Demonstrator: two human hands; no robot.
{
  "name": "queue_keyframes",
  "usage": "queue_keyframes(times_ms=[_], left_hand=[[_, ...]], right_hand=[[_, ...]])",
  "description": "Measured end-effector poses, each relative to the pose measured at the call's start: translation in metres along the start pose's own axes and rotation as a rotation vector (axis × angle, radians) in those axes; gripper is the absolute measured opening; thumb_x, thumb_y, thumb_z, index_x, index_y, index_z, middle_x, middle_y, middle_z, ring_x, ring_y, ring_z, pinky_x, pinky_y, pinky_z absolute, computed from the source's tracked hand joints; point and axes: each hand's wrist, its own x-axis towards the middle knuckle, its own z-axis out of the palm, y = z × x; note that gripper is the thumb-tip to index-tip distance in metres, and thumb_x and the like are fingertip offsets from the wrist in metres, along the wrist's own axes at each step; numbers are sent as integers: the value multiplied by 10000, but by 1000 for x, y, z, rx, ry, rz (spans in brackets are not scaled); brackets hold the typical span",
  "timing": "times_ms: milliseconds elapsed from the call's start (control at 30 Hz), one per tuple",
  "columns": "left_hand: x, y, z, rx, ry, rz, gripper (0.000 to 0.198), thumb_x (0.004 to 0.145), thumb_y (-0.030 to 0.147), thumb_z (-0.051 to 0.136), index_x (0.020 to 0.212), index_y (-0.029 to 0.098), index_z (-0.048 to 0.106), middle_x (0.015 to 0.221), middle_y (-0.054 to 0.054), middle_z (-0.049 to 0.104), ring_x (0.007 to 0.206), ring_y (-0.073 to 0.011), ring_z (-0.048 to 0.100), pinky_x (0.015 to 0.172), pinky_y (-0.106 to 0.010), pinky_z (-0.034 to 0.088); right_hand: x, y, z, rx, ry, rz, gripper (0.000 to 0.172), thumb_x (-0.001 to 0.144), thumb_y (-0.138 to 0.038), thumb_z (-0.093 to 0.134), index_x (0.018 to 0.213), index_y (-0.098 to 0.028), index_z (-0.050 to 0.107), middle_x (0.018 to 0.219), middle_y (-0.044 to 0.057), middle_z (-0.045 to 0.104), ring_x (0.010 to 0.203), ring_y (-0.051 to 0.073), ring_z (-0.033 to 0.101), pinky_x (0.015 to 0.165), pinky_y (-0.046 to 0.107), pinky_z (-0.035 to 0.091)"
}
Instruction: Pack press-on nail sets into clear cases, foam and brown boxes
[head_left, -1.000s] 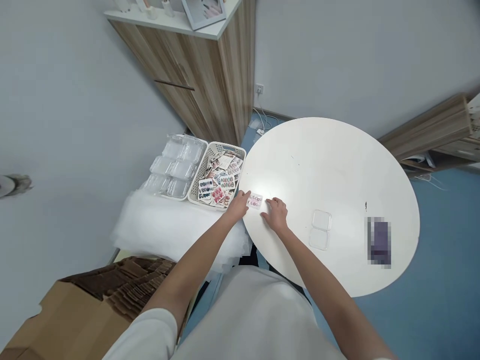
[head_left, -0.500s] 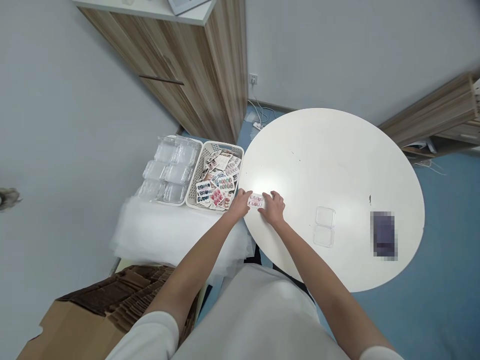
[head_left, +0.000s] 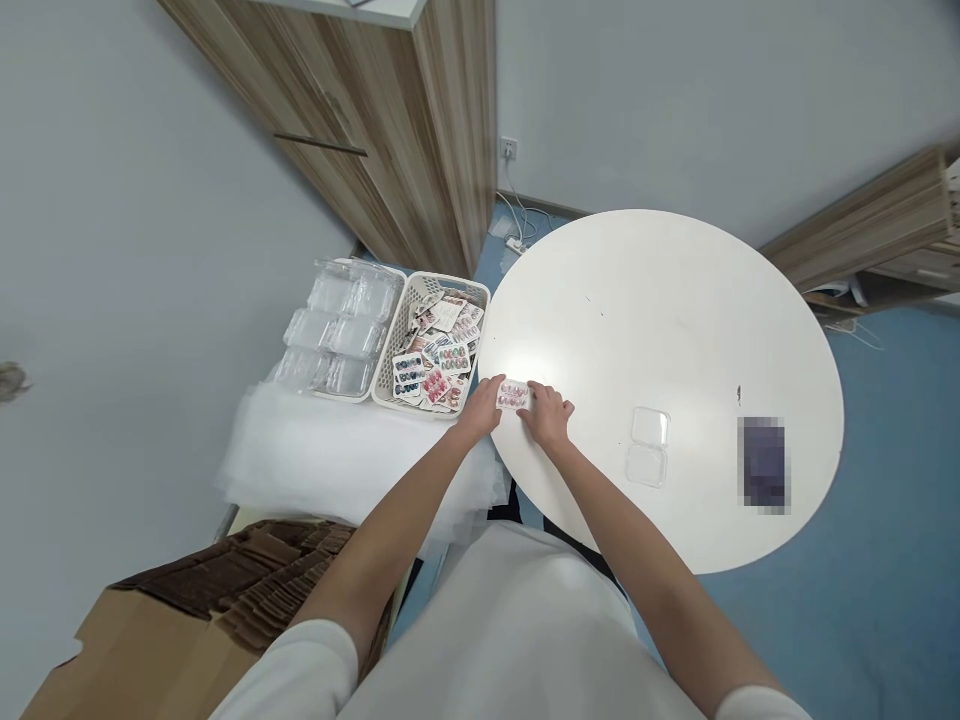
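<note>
A card of press-on nails [head_left: 513, 394], white with pink nails in two rows, is held between my two hands over the near left edge of the round white table [head_left: 675, 300]. My left hand [head_left: 481, 408] grips its left edge, fingers closed on it. On the right edge, my right hand [head_left: 548, 414] pinches the same card. Just left of my hands, a white plastic basket [head_left: 381, 393] holds many similar nail cards [head_left: 436, 384]. An open clear plastic case [head_left: 648, 447] lies on the table to the right of my right hand.
Left of the basket stands another bin with stacked clear plastic cases [head_left: 337, 325]. White plastic sheets [head_left: 322, 450] lie in front of it, and a cardboard box [head_left: 157, 640] is at the lower left. A pixelated dark object [head_left: 763, 463] rests on the table's right. A wooden cabinet [head_left: 390, 130] stands behind.
The view has shifted slightly. Both hands still hold the nail card in nearly the same place, and its nails show a little more clearly now.
</note>
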Motion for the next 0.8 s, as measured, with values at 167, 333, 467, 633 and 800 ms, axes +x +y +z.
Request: queue_keyframes(times_ms=[167,333,467,633,800], left_hand=[[-5,3,1,7,-5,-24,637,664,43,501,1261,169,316,1051,-85,477,923,-194,497,790,-298,416],[-10,10,3,-34,-23,56,611,681,109,523,1257,172,332,997,-68,491,848,-175,504,749,-289,425],[-12,22,7,-84,-40,117,623,679,126,538,1263,185,329,970,-49,491,776,-147,496,740,-283,424],[-17,44,12,-129,-67,154,615,675,164,581,1246,193,355,957,-44,499,767,-145,494,743,-288,422],[-26,78,31,-118,-89,252,619,640,236,645,1208,196,402,1019,-61,488,867,-180,496,791,-312,414]], right_hand=[[-5,1,-2,91,-41,-13,502,708,-203,520,1186,-243,374,940,20,561,882,180,506,796,362,274],[-15,18,-15,201,-99,-67,604,675,-214,564,1231,-235,330,1005,20,536,952,177,484,831,353,319],[-23,34,-29,203,-108,-104,613,688,-217,566,1252,-236,325,1026,33,522,952,184,478,862,364,338],[-34,57,-47,271,-104,-147,616,689,-232,584,1253,-208,338,978,36,522,859,169,494,799,323,408],[-63,101,-74,272,-90,-219,597,688,-311,600,1232,-225,371,1004,48,512,916,190,489,805,342,413]])
